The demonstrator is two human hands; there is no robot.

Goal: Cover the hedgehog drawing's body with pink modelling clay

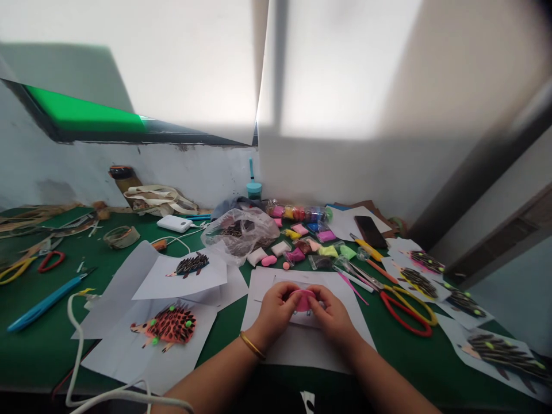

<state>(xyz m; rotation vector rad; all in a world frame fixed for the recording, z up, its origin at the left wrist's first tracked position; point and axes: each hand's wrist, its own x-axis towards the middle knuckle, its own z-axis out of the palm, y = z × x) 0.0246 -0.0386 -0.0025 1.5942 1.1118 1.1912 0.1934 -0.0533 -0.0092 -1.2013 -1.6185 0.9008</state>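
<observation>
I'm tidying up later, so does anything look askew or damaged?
The white window cover, upper left, looks askew, its slanting lower edge exposing a green patch. The wall below looks worn. The pink piece, partly covered by left hand and right hand, shows no damage.

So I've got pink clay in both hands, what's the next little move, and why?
I'd probably lower the pink clay onto the paper: it looks flat, the left hand and right hand pinch its edges, and the paper lies beneath.
</observation>
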